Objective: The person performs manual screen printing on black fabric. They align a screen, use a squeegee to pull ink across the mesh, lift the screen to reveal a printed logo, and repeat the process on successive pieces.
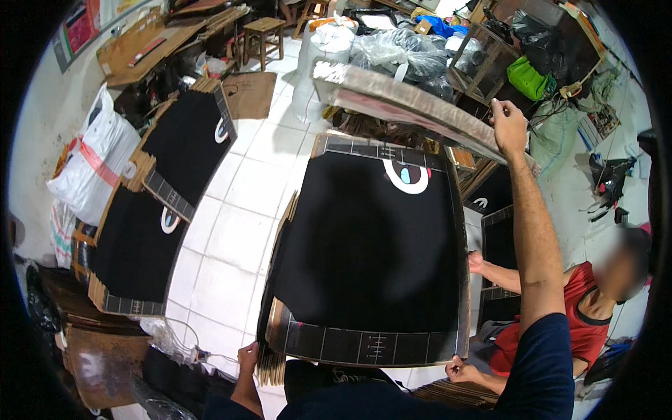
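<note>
My right hand [509, 126] is raised and closed on the edge of a long, worn printing-screen frame [413, 98], which is tilted up beyond the black panel. A black fabric panel [364, 245] lies in front of me on a stack of thin boards, with a white and blue eye-like print [406, 176] near its far end. Dark strips with white grid marks run along its near and far ends. At the stack's near left corner, my left hand [248, 355] has its fingers drawn together by the board edges [271, 364]; what they pinch is too small to make out.
A person in a red top [584, 308] sits at the right, one hand [476, 262] at the panel's right side, the other [462, 371] at its near right corner. More printed black panels [140, 252] lie left. Bags and a stool [263, 33] stand farther back.
</note>
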The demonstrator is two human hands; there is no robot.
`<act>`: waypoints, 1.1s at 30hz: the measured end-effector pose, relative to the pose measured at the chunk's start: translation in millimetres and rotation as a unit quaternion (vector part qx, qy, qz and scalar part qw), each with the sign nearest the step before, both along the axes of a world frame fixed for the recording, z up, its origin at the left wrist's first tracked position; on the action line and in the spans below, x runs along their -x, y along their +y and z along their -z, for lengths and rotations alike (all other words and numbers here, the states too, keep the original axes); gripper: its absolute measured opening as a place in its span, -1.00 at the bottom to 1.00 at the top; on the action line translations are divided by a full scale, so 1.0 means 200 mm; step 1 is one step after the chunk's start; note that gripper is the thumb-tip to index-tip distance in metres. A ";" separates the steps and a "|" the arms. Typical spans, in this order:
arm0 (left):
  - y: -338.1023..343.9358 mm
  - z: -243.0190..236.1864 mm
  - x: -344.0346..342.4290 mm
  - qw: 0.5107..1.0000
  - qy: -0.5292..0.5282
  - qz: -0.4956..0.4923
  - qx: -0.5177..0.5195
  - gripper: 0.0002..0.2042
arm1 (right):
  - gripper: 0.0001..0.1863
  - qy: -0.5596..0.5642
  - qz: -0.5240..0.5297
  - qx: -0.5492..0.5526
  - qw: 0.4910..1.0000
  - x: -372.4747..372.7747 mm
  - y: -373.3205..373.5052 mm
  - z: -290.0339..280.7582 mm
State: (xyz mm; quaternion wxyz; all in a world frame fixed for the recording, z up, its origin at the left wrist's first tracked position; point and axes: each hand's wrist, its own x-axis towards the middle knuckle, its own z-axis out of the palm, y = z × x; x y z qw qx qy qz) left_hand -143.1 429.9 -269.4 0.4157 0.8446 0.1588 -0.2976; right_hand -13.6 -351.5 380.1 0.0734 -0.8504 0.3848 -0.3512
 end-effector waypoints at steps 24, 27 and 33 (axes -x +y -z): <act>-0.25 -0.13 -0.06 0.933 -0.301 0.005 -0.199 -0.68 | -0.47 0.040 -0.021 -0.014 0.999 -0.04 -0.18 -0.02; -0.41 -0.31 -0.19 0.887 -0.376 0.024 -0.265 -0.76 | -0.45 0.058 0.000 0.012 0.998 -0.05 -0.14 -0.04; -0.45 -1.28 -0.69 0.796 -0.489 0.048 -0.354 -0.82 | -0.41 0.081 -0.006 -0.003 0.997 -0.03 -0.04 -0.07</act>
